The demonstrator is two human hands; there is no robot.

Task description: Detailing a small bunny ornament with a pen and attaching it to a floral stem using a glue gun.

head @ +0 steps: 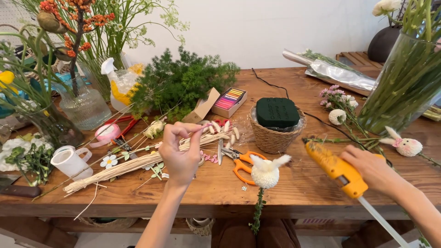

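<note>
A small pale stick (198, 126) is pinched between thumb and fingertips of the left hand (180, 154), which is raised at the centre of the frame above a bundle of straw-coloured stems (124, 167) laid on the wooden desk (303, 188). The right hand (373, 169), at lower right, is closed around the grip of a yellow glue gun (337, 171), whose nozzle is pointed towards the left. Between the two hands, a white pompom flower with two pale ears (265, 173) is seen lying at the desk's front edge, its green stem hanging over. Orange-handled scissors (240, 164) are set just beside it, below a woven basket (274, 136) holding dark green foam.
</note>
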